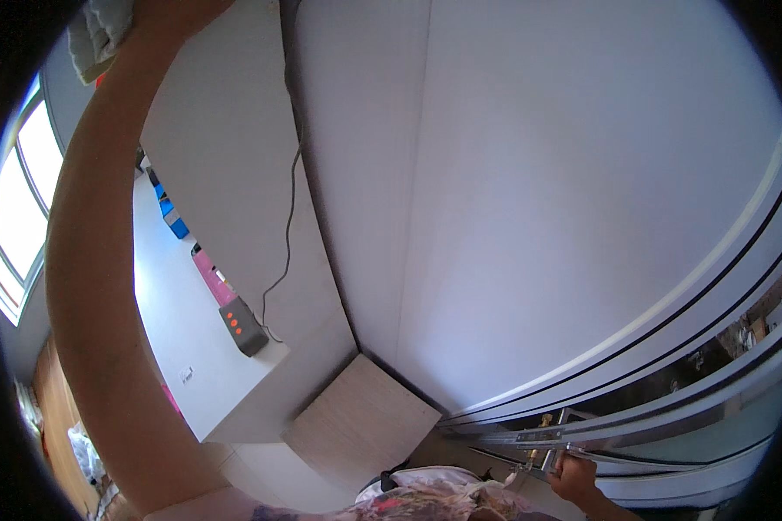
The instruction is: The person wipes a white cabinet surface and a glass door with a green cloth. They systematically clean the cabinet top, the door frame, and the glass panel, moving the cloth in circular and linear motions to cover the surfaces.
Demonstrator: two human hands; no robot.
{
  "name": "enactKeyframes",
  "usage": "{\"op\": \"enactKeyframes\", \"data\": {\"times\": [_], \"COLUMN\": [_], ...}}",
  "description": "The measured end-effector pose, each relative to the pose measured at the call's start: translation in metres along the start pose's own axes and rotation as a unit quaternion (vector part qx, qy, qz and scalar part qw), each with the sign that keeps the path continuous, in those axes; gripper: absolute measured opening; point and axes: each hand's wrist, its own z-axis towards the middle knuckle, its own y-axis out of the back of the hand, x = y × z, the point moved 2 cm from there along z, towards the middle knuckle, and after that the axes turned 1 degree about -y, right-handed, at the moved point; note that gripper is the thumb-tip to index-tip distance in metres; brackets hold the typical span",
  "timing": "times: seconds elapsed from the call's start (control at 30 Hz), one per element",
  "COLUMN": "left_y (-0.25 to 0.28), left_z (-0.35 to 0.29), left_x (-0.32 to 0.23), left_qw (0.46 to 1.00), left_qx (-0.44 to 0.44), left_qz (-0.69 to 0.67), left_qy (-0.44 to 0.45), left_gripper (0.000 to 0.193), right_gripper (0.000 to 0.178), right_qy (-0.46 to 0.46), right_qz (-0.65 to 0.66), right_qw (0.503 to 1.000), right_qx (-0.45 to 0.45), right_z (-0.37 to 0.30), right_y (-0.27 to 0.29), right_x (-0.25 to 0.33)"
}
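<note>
My left arm (91,286) reaches up along the left side to the top edge. Only the base of my left hand (182,12) shows there, with its fingers cut off by the frame. A white cloth-like bundle (100,35) lies beside that wrist. Low at the right, my right hand (575,479) is closed around a silver metal tool (539,458) with a thin rod and a brass-coloured fitting (546,420). What kind of tool it is I cannot make out. It is close to the lower edge of a large white panel (530,217), by silver frame rails (652,440).
On a white cabinet (226,382) at the left stand a grey box with orange buttons (243,326), a pink box (210,273) and blue packages (167,204). A dark cable (292,208) hangs down the wall. A pale wood-grain board (363,419) sits in the corner. A window (30,165) is far left.
</note>
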Motion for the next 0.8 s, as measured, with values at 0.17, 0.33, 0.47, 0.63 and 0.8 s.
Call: {"op": "enactKeyframes", "data": {"times": [0.17,0.33,0.47,0.63,0.8], "left_y": [-0.01,0.004,0.009,0.032,0.077], "left_z": [-0.017,-0.037,-0.087,-0.162,-0.179], "left_x": [0.008,-0.006,-0.029,-0.04,-0.009], "left_qw": [1.0,0.994,0.988,0.946,0.986], "left_qx": [-0.003,0.106,0.111,0.155,0.109], "left_qz": [-0.017,0.017,-0.035,-0.204,-0.123], "left_qy": [-0.011,-0.035,-0.103,-0.198,-0.024], "left_gripper": [0.043,0.049,0.037,0.029,0.035], "right_gripper": [0.021,0.036,0.046,0.057,0.062], "right_qy": [0.022,0.101,0.083,0.068,0.105], "right_qz": [0.14,0.129,0.167,0.169,0.167], "right_qw": [0.984,0.972,0.972,0.971,0.967], "right_qx": [-0.105,-0.168,-0.14,-0.154,-0.162], "right_z": [-0.007,-0.004,-0.008,-0.005,-0.005], "right_y": [-0.043,-0.046,-0.059,-0.058,-0.067], "right_x": [-0.017,-0.011,-0.025,-0.019,-0.03]}}
